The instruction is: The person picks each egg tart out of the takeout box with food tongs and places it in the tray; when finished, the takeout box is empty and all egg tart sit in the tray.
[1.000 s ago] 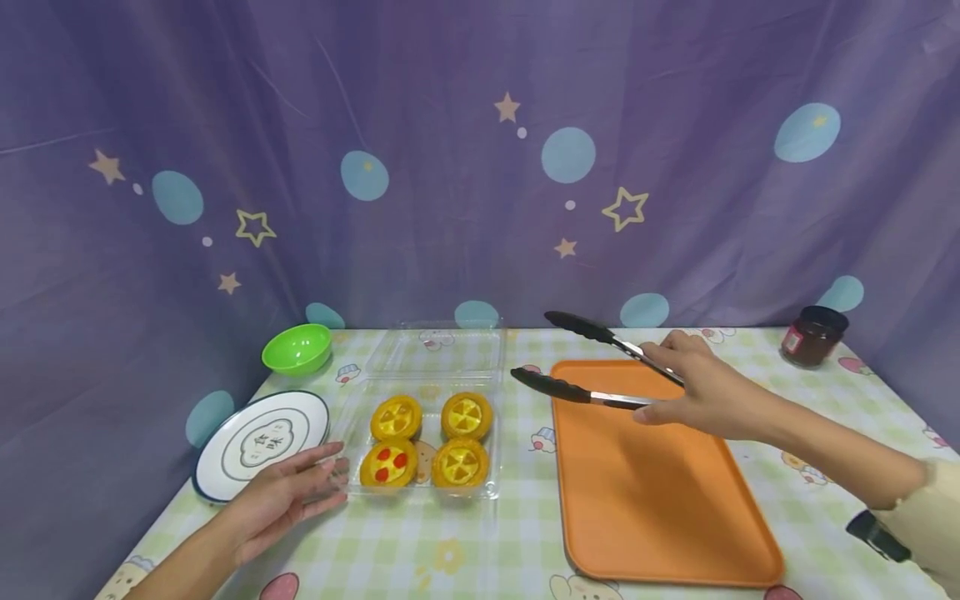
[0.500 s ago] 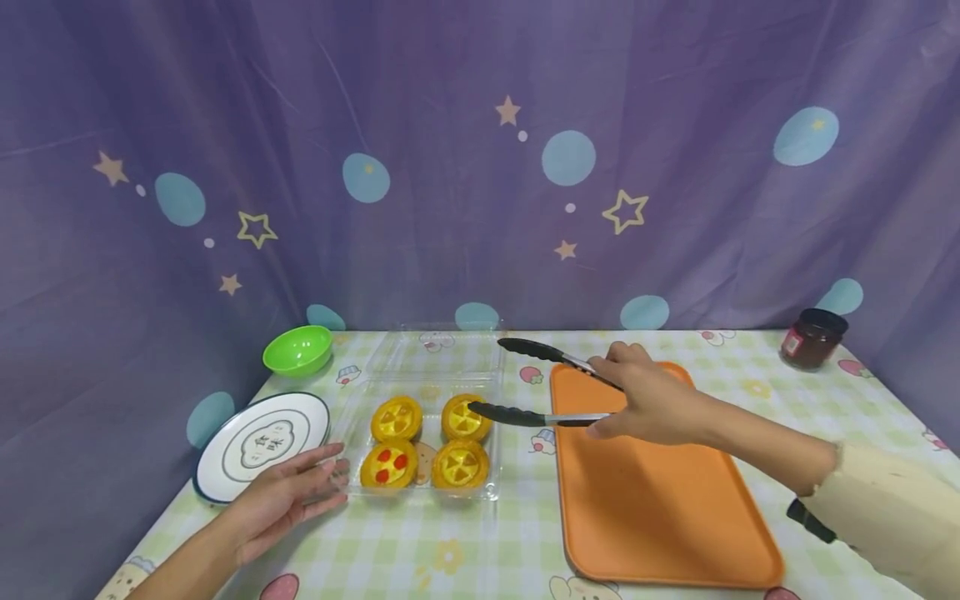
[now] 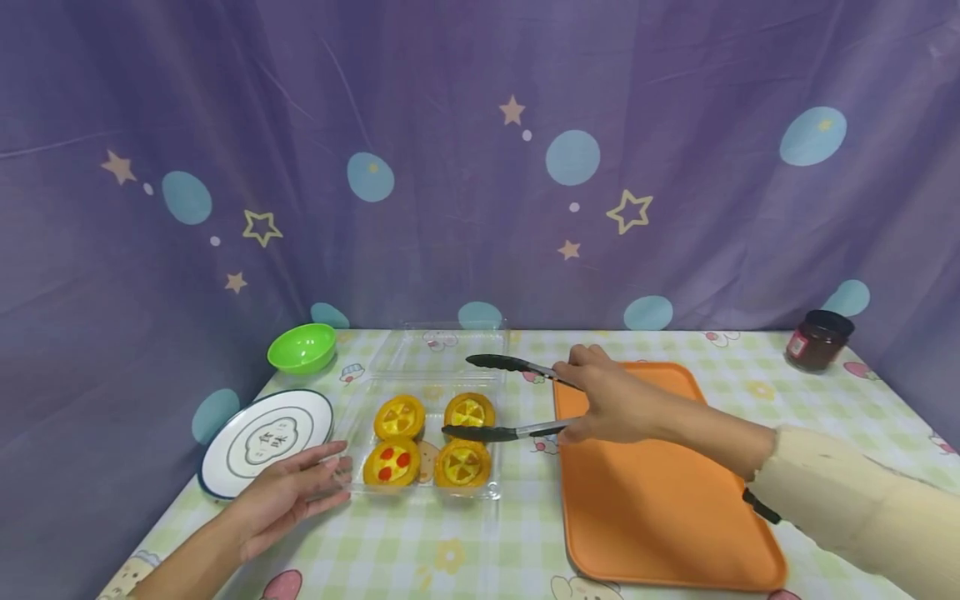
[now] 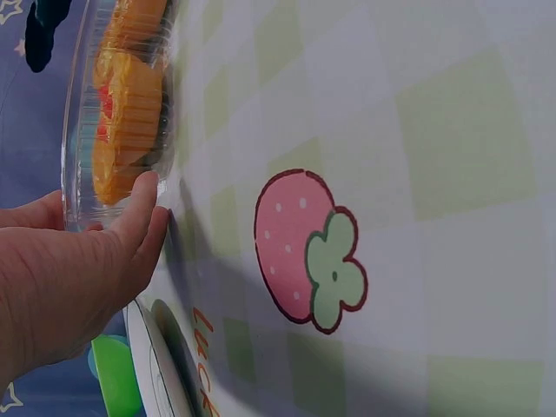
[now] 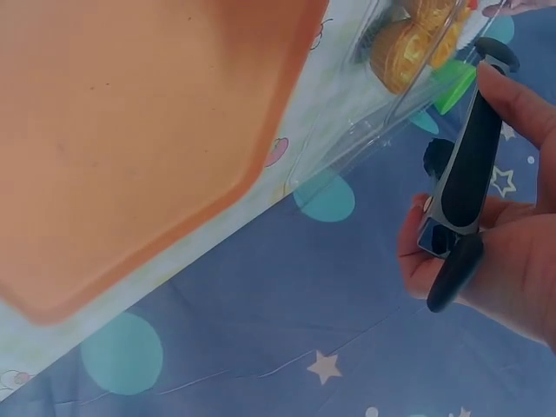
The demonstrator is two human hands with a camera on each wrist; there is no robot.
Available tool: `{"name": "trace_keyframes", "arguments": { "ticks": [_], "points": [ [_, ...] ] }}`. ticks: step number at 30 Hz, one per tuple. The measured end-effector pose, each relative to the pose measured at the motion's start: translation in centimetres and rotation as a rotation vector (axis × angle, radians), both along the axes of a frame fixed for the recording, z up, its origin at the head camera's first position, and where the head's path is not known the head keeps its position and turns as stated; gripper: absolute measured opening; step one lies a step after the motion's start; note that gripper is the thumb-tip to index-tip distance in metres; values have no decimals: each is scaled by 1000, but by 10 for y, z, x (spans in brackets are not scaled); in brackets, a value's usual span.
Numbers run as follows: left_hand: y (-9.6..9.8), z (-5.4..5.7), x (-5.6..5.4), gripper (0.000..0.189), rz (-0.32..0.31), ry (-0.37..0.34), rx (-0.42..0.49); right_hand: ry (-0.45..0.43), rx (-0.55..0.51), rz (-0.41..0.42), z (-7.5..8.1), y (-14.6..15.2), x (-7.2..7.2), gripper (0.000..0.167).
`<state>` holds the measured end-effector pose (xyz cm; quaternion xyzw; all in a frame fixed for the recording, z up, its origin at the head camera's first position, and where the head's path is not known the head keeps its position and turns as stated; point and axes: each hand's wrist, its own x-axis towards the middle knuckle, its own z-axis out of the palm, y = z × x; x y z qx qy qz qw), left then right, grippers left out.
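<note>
Several egg tarts, one with red pieces (image 3: 392,463) and the others with yellow fruit pieces (image 3: 462,467), sit in a clear plastic box (image 3: 497,490) with its lid (image 3: 442,346) folded back. My left hand (image 3: 288,492) rests at the box's left side, fingers fairly straight and touching its wall (image 4: 76,148). With my right hand (image 3: 611,404) I grip a pair of tongs (image 3: 480,433), metal with black tips (image 3: 495,362). Their arms are spread apart above the box, the lower tip overlapping the back right tart (image 3: 471,407) in the head view. Nothing is between the tips.
An orange tray (image 3: 660,508) lies to the right of the box, under my right forearm. A white plate with a dark rim (image 3: 225,454) is at the left, a green bowl (image 3: 303,350) behind it. A dark lidded jar (image 3: 817,342) stands at the back right.
My right hand has carried the spread tongs leftward and lower, from over the tray's back left corner to over the tarts. My left hand stays at the box.
</note>
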<state>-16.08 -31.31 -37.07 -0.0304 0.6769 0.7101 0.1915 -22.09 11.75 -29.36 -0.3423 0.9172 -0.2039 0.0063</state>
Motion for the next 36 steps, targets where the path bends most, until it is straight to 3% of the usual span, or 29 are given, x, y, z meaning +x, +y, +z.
{"name": "trace_keyframes", "arguments": {
  "ticks": [10,28,36],
  "points": [
    [0,1,0,66,1,8,13,33,61,17,4,-12,-4,66],
    [0,0,0,66,2,4,10,0,249,4,16,-29,-4,65],
    [0,0,1,66,0,9,2,43,310,3,12,-42,-4,51]
  ]
}}
